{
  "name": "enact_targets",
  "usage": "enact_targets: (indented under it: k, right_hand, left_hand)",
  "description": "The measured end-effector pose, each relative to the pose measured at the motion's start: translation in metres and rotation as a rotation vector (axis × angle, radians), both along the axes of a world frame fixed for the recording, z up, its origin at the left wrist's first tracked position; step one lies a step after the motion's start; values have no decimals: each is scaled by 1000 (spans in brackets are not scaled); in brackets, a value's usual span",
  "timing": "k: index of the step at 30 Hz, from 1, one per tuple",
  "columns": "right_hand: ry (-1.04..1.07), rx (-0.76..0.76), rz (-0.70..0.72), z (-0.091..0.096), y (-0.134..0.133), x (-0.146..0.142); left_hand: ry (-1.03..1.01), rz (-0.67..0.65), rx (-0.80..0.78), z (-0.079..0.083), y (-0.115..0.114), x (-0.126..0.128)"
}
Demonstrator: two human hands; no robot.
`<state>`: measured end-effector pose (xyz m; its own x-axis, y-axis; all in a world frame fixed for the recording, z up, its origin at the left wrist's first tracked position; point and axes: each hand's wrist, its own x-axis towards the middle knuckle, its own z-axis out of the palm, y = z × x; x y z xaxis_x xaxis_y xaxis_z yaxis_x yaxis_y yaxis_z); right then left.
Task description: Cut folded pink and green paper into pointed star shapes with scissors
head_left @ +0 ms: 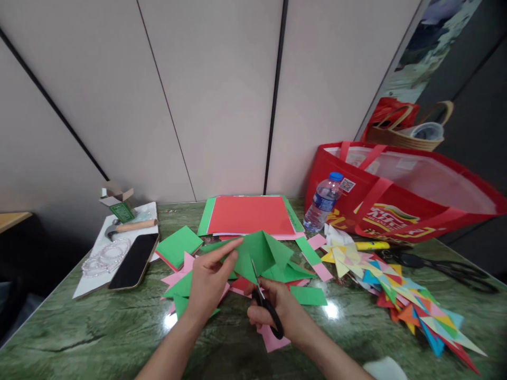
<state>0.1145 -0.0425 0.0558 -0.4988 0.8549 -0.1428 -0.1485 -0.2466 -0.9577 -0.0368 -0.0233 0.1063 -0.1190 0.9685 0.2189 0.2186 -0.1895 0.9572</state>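
My left hand point(209, 272) pinches the left side of a creased sheet of green paper point(257, 252) between its thumb and fingers. My right hand point(283, 303) is closed round a pair of black-handled scissors point(273, 316), their blades pointing up at the paper's lower edge. How far the blades are in the paper I cannot tell. Under and around my hands lie green and pink paper pieces, among them a pink scrap point(274, 340) and a green strip point(309, 296). A stack of green squares point(180, 245) lies beyond my left hand.
Red sheets point(249, 214) lie stacked at the back. To the right are a water bottle point(322, 203), a red bag point(368, 195), colourful folded stars point(412, 295) and larger black scissors point(443, 266). A phone point(134, 262), beads point(106, 257) and a small hammer point(130, 227) lie left.
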Motion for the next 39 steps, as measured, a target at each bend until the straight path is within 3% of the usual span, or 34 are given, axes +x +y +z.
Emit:
enact_targets:
  k: [4, 7, 10, 15, 24, 30, 39]
  right_hand:
    - [61, -18, 191, 4, -2, 4]
    - [143, 14, 229, 4, -2, 7]
    - [217, 53, 219, 1, 0, 11]
    - [198, 58, 336, 0, 2, 14]
    - [161, 262, 99, 0, -1, 11]
    - [129, 340, 124, -4, -1, 10]
    - [223, 284, 36, 2, -5, 4]
  left_hand:
    - [-13, 50, -12, 5, 6, -14]
    - [-24, 62, -35, 10, 8, -19]
    - [-60, 23, -80, 12, 8, -20]
    - [-37, -94, -95, 11, 2, -17]
    - [-178, -179, -99, 17, -1, -8]
    - [-233, -222, -99, 18, -3, -5]
    - [39, -242, -18, 13, -9, -1]
